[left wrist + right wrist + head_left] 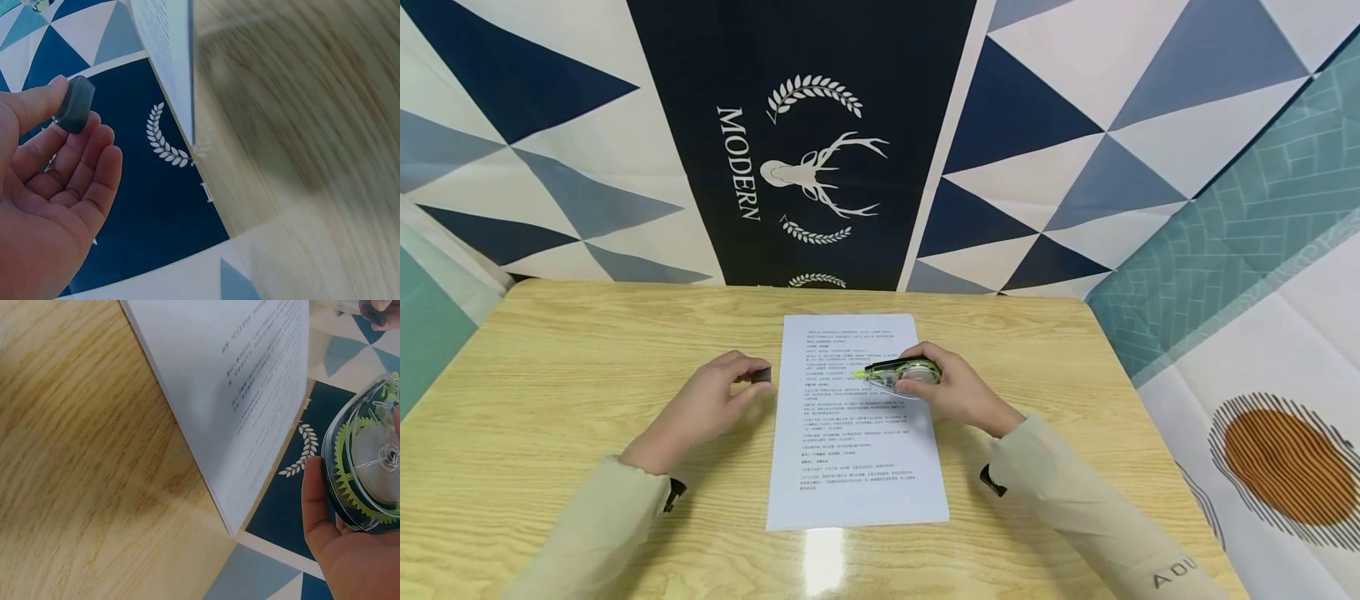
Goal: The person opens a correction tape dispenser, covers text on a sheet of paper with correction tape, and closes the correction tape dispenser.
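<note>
My right hand grips a correction tape dispenser, its green tip pointing left over the printed sheets. In the right wrist view the dispenser shows a clear casing with a green toothed wheel inside. Left of the paper, my left hand pinches a small dark cap between thumb and fingers. The left wrist view shows this cap as a dark, smooth piece held at the fingertips, with the other fingers loosely curled.
The paper stack lies on a wood-grain table, its lower edge toward me. Behind the table hangs a patterned cloth with triangles and a deer head. Another patterned cloth hangs at the right side.
</note>
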Motion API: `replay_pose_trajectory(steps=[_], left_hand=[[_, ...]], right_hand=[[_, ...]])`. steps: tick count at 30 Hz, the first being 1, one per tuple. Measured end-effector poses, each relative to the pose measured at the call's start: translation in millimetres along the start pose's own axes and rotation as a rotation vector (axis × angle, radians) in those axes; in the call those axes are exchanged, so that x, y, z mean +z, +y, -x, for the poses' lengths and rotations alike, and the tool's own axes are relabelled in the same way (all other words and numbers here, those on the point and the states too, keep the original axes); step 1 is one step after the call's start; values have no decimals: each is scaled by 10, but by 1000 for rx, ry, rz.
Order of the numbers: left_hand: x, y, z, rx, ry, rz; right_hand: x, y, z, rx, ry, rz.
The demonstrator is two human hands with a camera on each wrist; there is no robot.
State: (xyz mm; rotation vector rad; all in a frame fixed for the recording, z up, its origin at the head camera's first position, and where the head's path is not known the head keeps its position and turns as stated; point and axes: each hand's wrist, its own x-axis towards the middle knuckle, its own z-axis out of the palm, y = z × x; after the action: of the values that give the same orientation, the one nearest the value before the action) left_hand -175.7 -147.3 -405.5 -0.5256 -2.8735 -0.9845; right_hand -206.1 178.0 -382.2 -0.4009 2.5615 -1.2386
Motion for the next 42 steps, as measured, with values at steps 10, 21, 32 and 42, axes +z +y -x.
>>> replay_pose_trajectory(steps=[10,21,32,42], left_hand=[[-180,-217,138,-50,-37,-15],[-304,-498,300,-122,-143,-57],[-355,-610,383,-192,-246,-36],[-319,-650,397,-196,-263,-37]], right_hand=[[-22,16,21,24,-6,5],[-32,60,48,32,-15,-6],[-15,109,61,41,-8,-7],[6,137,75,53,7,-7]])
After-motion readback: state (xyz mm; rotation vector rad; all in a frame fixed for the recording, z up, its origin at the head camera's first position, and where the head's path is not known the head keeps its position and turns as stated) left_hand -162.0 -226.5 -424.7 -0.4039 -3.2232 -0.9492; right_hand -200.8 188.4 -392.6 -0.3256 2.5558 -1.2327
